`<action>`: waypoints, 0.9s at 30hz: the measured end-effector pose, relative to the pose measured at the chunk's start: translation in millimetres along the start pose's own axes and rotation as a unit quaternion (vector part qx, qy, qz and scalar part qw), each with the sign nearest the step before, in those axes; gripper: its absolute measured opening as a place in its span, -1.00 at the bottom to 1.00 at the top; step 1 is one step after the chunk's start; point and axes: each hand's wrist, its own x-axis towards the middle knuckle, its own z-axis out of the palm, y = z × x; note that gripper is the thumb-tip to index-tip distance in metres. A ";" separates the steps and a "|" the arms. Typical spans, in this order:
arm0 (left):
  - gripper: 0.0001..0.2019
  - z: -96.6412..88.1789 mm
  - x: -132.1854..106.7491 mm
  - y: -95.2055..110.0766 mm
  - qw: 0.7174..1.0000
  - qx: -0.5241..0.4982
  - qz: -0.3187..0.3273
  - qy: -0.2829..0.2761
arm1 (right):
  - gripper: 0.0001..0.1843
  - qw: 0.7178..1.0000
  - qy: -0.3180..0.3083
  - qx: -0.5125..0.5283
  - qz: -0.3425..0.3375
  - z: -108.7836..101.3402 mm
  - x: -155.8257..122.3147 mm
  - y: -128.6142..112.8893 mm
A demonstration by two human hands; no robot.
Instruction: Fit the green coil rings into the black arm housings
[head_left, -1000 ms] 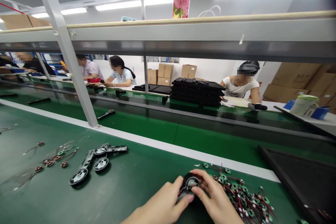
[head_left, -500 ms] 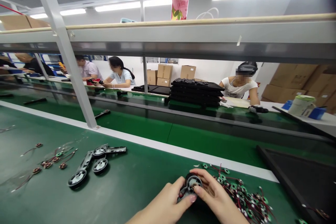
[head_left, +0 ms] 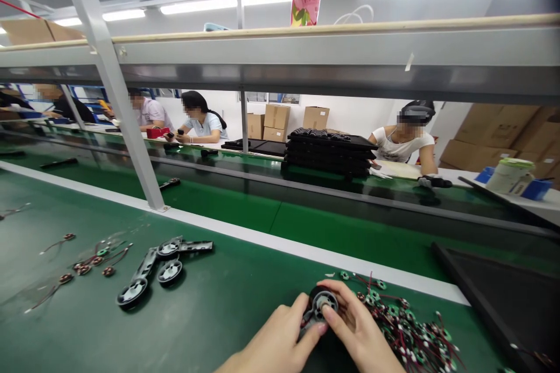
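Note:
Between my hands is a grey and black plastic housing [head_left: 322, 301] with a round, wheel-like end facing up. My left hand [head_left: 286, 329] grips its narrower lower part, thumb along the near side. The fingers of my right hand [head_left: 352, 320] wrap the far side of the round end, and the thumb presses into its middle. What lies under that thumb is hidden. Just right of my right hand is a heap of small round green circuit boards with red and black wires [head_left: 411, 329]. Several similar grey and black housings [head_left: 170, 271] lie on the green table to the left.
Loose wired round parts [head_left: 83, 268] lie at far left. A black tray [head_left: 494, 285] is at right. Beyond the white strip runs a green conveyor belt [head_left: 245, 210] carrying a few dark parts. A metal post [head_left: 116, 93] and overhead shelf [head_left: 262, 58] stand ahead; co-workers sit opposite.
The view has shifted slightly. My right thumb still presses on the round end, and both hands keep their grip. Dark parts on the belt have moved a little relative to the post.

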 end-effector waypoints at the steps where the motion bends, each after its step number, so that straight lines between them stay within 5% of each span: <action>1: -0.65 -0.2 -0.3 0.4 1.000 -0.003 0.002 0.000 | -0.51 1.000 0.005 -0.007 -0.006 1.1 -0.1 1.8; 7: -0.69 -1.8 3.0 2.2 0.997 -0.074 0.015 0.003 | -0.56 1.000 -0.010 -0.013 -0.006 -0.9 2.6 8.1; 11: -0.61 -11.9 30.0 -19.3 0.990 -0.138 -0.029 0.017 | -0.59 0.991 0.029 -0.121 -0.042 -19.4 8.2 17.0; 16: -0.59 -64.9 90.8 -61.3 0.981 -0.061 -0.085 0.161 | -0.62 0.903 0.145 -0.385 -0.127 -39.5 19.9 35.8; 21: -0.71 -120.5 129.9 -88.7 0.944 0.077 -0.186 0.260 | -0.58 0.795 0.120 -0.572 -0.162 -34.9 28.9 53.9; 27: -0.65 -141.3 127.1 -94.9 0.882 0.249 -0.240 0.321 | -0.47 0.789 0.060 -0.584 -0.181 -32.0 21.8 57.3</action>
